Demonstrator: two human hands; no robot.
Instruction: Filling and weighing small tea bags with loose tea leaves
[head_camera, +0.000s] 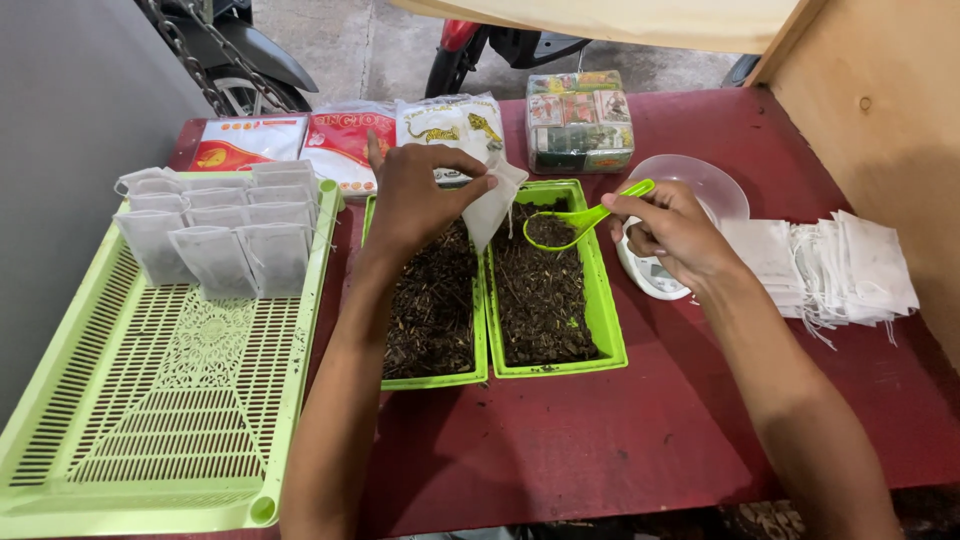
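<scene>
Left hand: we see our left hand (420, 200) raised over the two green trays, thumb and fingers pinching the top edge of a small white filter bag (492, 208), which hangs tilted with its mouth toward the scoop.
Right hand: our right hand (668, 228) is curled around the handle of a green plastic scoop (580, 220); the bowl of the scoop points left, just beside the bag, above the right tray.
Scoop contents: dark loose material sits in the bowl; we cannot tell how full it is.
Arm pose: both forearms run up from the bottom edge, the left nearly straight, the right angled in from the right; the elbows are cut off.
Trays: left tray (372, 300) and right tray (606, 310) touch side by side on the red table (640, 430), both holding dark dried leaf.
Scale: a white scale (650, 275) with a clear bowl (720, 185) lies behind our right hand, largely hidden by it.
Empty bags: a loose pile of white bags with strings (840, 270) lies right of the scale.
Filled bags: rows of filled bags (215, 225) stand at the far end of a green slotted tray (150, 420).
Far edge: sealed packets (340, 140) and a wrapped box (580, 120); beyond them, motorbike wheels, cut off by the frame.
</scene>
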